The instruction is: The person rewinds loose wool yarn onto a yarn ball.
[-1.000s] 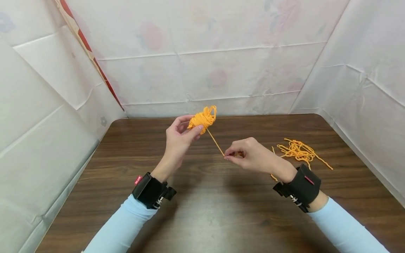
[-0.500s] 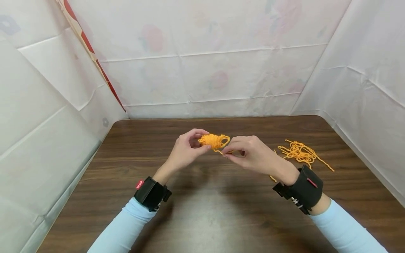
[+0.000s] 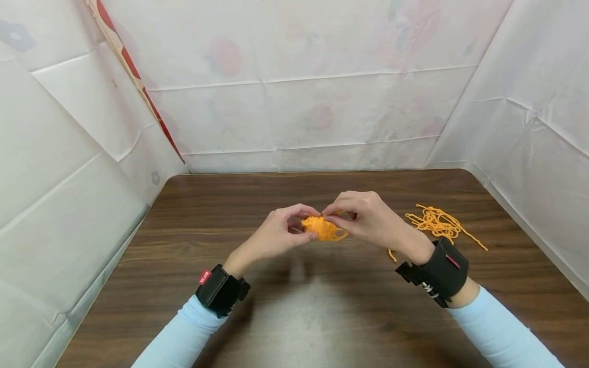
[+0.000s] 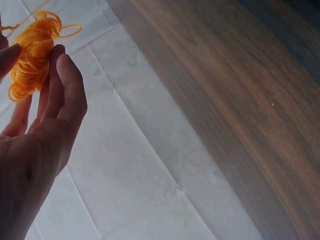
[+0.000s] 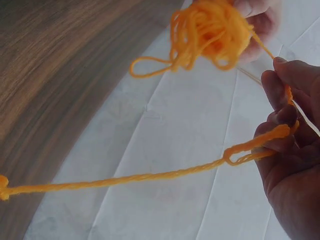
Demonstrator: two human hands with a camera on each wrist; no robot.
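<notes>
- Closing together over the last second, the left hand (image 3: 276, 237) and the right hand (image 3: 368, 220) now nearly touch above the middle of the surface (image 3: 294, 306); a second ago they were well apart, with a taut strand stretched between them.
- The left hand pinches the small orange yarn ball (image 3: 322, 228) between thumb and curled fingertips; the left wrist view shows the ball (image 4: 31, 52) pressed against the fingers (image 4: 67, 90), with a few loose loops sticking out of it.
- It has lowered too: earlier the ball was held up near the far edge of the surface, and now it sits lower and nearer the person.
- The right hand pinches the yarn strand (image 5: 150, 176) between thumb and forefinger, right at the top of the ball; the right wrist view shows the strand doubled into a small loop by the fingers (image 5: 280, 82) and a short run going up to the ball (image 5: 210, 30).
- Judging from the slack taken up, another turn of yarn looks to be going onto the ball, so the winding is under way, not finished.
- From the right hand the strand trails down behind the wrist toward the loose yarn pile (image 3: 434, 222), which lies on the surface to the right, near the right wrist strap (image 3: 442, 271).
- The ball is in the air, between both hands, clear of the surface.
</notes>
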